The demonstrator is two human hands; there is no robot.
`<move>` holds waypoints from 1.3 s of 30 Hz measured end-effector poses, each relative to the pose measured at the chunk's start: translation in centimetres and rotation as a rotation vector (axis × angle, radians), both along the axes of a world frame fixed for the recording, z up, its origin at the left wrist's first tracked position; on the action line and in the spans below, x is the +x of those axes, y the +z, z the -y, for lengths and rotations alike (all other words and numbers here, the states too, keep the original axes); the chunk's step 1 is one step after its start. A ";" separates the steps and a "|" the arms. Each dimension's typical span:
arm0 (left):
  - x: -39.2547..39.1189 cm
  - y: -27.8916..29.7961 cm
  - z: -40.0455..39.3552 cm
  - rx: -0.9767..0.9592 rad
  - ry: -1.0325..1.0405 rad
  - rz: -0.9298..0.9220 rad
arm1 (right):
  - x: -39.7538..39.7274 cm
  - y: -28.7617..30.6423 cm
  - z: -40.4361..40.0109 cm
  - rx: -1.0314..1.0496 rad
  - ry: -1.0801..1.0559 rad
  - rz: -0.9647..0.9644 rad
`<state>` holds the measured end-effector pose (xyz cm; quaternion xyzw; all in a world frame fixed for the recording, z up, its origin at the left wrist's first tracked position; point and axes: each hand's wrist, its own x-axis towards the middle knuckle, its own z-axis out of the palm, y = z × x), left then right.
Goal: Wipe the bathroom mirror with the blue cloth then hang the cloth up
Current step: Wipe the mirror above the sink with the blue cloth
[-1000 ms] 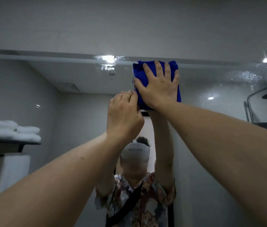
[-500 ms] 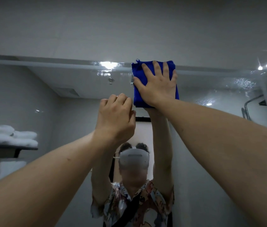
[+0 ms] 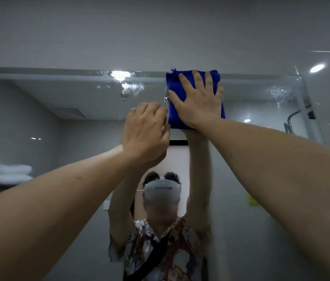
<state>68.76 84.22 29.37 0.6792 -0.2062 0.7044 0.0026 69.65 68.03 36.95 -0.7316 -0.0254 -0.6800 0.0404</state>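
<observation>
The folded blue cloth (image 3: 172,82) lies flat against the bathroom mirror (image 3: 69,102), right at its top edge. My right hand (image 3: 197,100) presses on it with fingers spread and straight. My left hand (image 3: 145,132) is raised just left of and below the cloth, its fingers curled with the knuckles near the cloth's left edge. I see nothing held in it; the fingertips are hidden. Water droplets (image 3: 131,87) speckle the glass to the left of the cloth.
The mirror reflects a person with a headset and both arms raised. Folded white towels (image 3: 4,171) sit on a shelf at the left. A shower fitting (image 3: 290,122) and glass edge show at the right. Grey wall runs above the mirror.
My right hand keeps the cloth pressed at the mirror's top edge, barely shifting. My left hand dropped slightly away to the left, then rose back beside the cloth.
</observation>
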 end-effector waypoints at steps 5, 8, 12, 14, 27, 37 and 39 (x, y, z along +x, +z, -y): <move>0.1 0.1 2.4 0.025 -0.022 -0.009 | -0.2 -1.5 2.1 0.021 -0.011 -0.004; 0.1 -0.2 3.1 -0.010 -0.038 -0.020 | -0.2 -2.1 2.5 0.028 -0.014 -0.004; 0.4 -1.4 3.1 -0.023 -0.044 -0.018 | 0.1 -3.0 2.8 0.030 -0.028 0.001; 0.3 -1.8 3.0 -0.035 -0.057 -0.023 | 0.2 -3.6 2.9 0.031 -0.032 -0.006; -0.4 -5.7 3.3 -0.021 -0.038 -0.021 | -0.4 -8.6 3.5 0.073 -0.037 -0.046; -1.0 -9.4 2.9 0.018 0.007 -0.086 | -0.6 -13.3 3.6 0.085 -0.042 -0.064; -1.0 -10.4 2.9 0.024 0.006 -0.093 | -0.6 -14.4 3.6 0.092 -0.048 -0.067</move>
